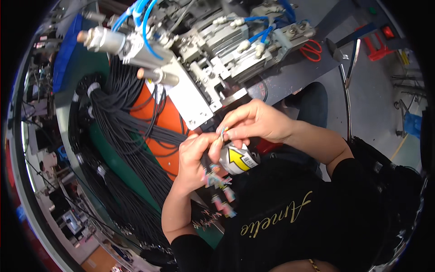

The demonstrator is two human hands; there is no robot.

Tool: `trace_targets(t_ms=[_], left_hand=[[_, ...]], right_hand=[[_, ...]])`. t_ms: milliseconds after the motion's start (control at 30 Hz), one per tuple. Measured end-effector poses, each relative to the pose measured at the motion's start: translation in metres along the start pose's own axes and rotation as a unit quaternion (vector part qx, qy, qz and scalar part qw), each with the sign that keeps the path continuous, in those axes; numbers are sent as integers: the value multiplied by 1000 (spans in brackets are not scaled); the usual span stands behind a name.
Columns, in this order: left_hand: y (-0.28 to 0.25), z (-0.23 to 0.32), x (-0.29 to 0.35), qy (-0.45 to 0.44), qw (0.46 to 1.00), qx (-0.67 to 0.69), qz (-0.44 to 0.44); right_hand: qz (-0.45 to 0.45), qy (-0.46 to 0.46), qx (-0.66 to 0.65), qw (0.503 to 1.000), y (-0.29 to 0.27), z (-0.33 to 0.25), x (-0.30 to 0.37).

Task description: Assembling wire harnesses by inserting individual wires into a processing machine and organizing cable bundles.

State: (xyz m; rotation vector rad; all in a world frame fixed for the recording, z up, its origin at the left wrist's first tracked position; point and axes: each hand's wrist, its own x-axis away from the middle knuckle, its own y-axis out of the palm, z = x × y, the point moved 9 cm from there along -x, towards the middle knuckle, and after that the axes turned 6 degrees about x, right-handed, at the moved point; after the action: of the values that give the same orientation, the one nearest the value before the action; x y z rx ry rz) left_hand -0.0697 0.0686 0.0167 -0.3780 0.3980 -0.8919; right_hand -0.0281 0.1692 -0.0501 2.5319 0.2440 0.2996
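Note:
My left hand [192,156] and my right hand [260,121] meet in front of the metal machine [217,54]. Thin coloured wires [224,131] are pinched between the fingertips of both. My left hand's fingers partly hide where these wires run. Just under my hands sits a pale cylinder [238,161] with a yellow arrow on its side. Below my left wrist, black cable ends with fanned coloured wires [216,180] show, somewhat blurred. Pink and teal wire ends [223,204] lie a little lower.
Long bundles of black cables [122,122] spread across an orange surface [168,156] and a green bench top [106,149] on the left. Blue air tubes [144,27] loop over the machine. At the upper right, a red frame [376,47] and a metal leg [348,104] stand on the grey floor.

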Motion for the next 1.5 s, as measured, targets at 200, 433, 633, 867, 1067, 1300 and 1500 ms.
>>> trace_targets(t_ms=[200,433,633,867,1067,1300,1500], left_hand=[[3,-6,-3,-33,995,78,-46],[0,1,11,26,999,-44,0],[1,2,10,49,998,-26,18],[-1,0,12,39,998,-15,41],[-3,-1,12,34,999,-8,42],[-4,6,12,70,996,-12,55],[-6,4,13,41,998,-5,44]], right_hand=[[76,-187,310,929,-13,-70,25],[327,-365,861,138,-10,-288,150],[293,-190,934,-72,-9,-336,153],[282,-123,943,-131,-34,-345,129],[274,-99,956,-39,-52,-328,121],[246,-77,963,-75,-59,-327,90],[249,-179,951,31,-39,-295,74]])
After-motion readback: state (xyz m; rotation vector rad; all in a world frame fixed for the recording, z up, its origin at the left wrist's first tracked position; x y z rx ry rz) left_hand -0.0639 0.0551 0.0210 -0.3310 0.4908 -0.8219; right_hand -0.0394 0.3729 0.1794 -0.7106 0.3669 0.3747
